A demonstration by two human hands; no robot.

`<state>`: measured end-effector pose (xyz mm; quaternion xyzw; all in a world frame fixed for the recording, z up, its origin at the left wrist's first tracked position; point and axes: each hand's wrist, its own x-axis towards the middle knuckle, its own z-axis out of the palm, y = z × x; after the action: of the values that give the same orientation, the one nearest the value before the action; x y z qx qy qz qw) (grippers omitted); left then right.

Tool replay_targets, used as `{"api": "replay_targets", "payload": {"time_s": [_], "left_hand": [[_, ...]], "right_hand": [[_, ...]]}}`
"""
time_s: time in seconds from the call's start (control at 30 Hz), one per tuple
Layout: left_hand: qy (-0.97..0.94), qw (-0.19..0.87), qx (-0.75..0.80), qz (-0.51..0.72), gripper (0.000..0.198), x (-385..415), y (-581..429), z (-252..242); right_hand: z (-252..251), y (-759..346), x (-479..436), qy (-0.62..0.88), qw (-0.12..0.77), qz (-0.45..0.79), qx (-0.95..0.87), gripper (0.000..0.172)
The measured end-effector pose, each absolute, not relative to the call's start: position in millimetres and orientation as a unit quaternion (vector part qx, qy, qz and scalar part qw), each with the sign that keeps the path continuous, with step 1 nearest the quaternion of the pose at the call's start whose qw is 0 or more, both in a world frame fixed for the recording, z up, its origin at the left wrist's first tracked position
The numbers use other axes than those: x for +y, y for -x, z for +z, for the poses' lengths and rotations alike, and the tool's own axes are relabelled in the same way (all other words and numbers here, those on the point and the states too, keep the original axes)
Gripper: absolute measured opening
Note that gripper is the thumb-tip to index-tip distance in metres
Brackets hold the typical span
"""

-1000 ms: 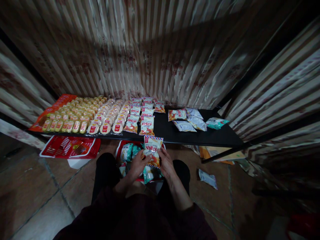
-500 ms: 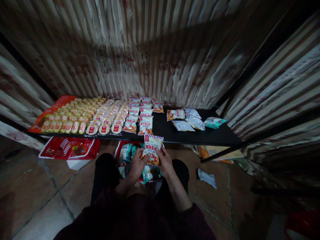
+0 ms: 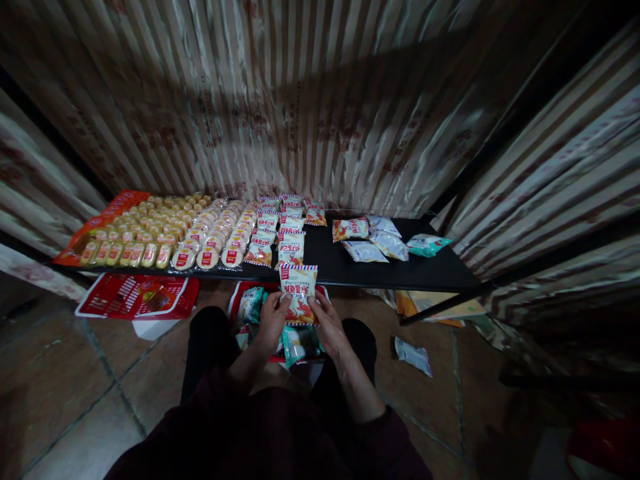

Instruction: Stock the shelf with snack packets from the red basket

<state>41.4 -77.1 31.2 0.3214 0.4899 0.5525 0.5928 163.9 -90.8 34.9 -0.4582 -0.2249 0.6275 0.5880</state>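
Snack packet (image 3: 299, 293) farther left, straighter, long axis toward shelf (image 3: 325, 257), in clamped grip of both hands (image 3: 271, 323) (image 3: 329, 327)

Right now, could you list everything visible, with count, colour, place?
Long shelf: one, black, ahead
Flat plastic packet: one, white and orange, both hands
Similar packets: several, same colours, centre
Oblong wrapped snacks: many, yellow, shelf's left
Round wrapped snacks: many, pale, beside these
Loose packets: five, white, orange, teal, shelf's right
Basket with packets: one, red, between knees
Slotted plastic basket: one, red, lower left
Lone packet: one, pale, right floor
Plastic sheet: one, orange, leftmost
Striped fabric: uncounted, beige, behind
Trouser legs: two, black, below
Left hand, right hand: one each, holding packet
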Motion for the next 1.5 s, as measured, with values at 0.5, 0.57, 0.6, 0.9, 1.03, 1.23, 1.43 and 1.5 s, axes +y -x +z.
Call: {"api": "replay_targets", "payload": {"time_s": [0.5,0.57,0.6,0.9,1.03,1.23,1.43,1.5], "left_hand": [[-0.349,0.584,0.495,0.541,0.038,-68.2,-44.1,30.4],[-0.357,0.567,0.511,0.538,0.036,-68.3,-43.7,29.6],[-0.37,0.546,0.524,0.538,0.035,-69.0,-43.3,30.1],[-0.466,0.448,0.511,0.567,0.027,-82.6,-47.2,66.0],[-0.378,0.567,0.474,0.558,0.04,-83.8,-52.9,72.4],[-0.341,0.649,0.426,0.53,0.044,-85.5,-54.5,77.3],[-0.264,0.704,0.379,0.539,0.054,-85.4,-49.9,78.9],[-0.242,0.706,0.381,0.546,0.056,-83.7,-47.5,77.1]], "right_hand": [[36.5,-160.0,-92.1,0.432,0.607,0.618,-0.251,0.045],[34.6,-160.4,-91.6,0.443,0.612,0.607,-0.247,0.046],[33.7,-160.6,-91.4,0.449,0.615,0.601,-0.244,0.046],[41.0,-163.4,-92.8,0.536,0.632,0.471,-0.302,0.047],[47.3,-162.8,-98.8,0.586,0.588,0.37,-0.416,0.052],[49.5,-154.1,-110.7,0.582,0.503,0.158,-0.619,0.046],[49.3,-144.1,-119.6,0.533,0.439,0.056,-0.721,0.058],[52.0,-142.6,-122.3,0.519,0.422,0.054,-0.741,0.062]]}}
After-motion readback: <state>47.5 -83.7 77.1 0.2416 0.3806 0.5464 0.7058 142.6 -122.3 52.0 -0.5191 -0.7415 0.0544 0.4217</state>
